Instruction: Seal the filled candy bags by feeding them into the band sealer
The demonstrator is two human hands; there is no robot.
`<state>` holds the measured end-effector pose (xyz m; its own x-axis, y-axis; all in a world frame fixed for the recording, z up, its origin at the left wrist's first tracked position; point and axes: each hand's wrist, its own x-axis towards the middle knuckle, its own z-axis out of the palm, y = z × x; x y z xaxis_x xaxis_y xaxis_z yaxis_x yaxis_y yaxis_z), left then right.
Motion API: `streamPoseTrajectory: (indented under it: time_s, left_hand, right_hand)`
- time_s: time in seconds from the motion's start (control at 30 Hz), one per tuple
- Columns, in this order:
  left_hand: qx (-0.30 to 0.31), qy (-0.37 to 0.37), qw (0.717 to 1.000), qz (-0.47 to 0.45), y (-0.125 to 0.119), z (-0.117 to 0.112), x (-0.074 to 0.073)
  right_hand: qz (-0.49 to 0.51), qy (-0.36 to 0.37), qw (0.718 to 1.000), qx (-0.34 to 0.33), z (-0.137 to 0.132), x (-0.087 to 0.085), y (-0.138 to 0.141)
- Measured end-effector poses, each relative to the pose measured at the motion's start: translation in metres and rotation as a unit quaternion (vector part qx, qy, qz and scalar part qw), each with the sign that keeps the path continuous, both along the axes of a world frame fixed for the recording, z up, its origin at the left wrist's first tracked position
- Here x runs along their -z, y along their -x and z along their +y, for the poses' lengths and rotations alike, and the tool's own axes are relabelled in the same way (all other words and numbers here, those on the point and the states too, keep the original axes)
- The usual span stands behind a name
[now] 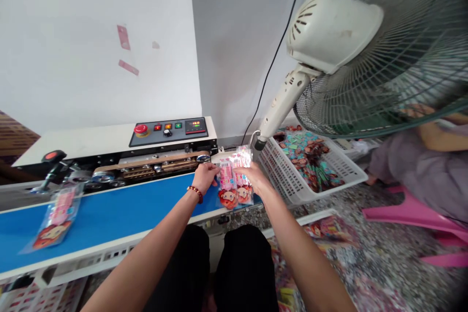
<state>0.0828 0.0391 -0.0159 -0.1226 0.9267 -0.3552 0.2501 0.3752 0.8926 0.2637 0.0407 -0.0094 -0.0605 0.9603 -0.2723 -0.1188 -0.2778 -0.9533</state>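
Two clear plastic packets, each with a pink item and a red-haired cartoon head inside, lie side by side between my hands at the right end of the blue conveyor belt (146, 212). My left hand (205, 178), with a red bead bracelet on the wrist, pinches the edge of the left packet (227, 190). The fingers of my right hand (255, 176) are closed on the right packet (243, 187); their tips are partly hidden. Farther left on the belt lies a similar packet (56, 217).
Behind the belt stands a sealing machine (109, 129) with a red stop button (141, 129) and a lit display. A large fan (336, 34) overhangs the right. Below it sits a white basket (288, 175) of colourful pieces. A seated person (420, 165) is at far right.
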Motion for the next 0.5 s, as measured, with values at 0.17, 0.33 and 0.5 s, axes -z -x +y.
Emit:
streamPoseTrajectory:
  time_s: [0.17, 0.33, 0.5]
  left_hand:
    - [-0.013, 0.038, 0.998, -0.045, -0.016, -0.003, -0.012]
    - [-0.013, 0.060, 0.998, -0.033, -0.015, -0.003, -0.013]
    - [-0.023, 0.059, 0.998, -0.002, -0.007, 0.004, -0.007]
  right_hand:
    - [0.038, 0.026, 0.999, -0.001, -0.002, -0.001, -0.005]
    - [-0.003, 0.025, 1.000, 0.015, 0.002, 0.005, -0.005]
    - [-0.007, 0.020, 1.000, 0.018, 0.003, 0.008, -0.005]
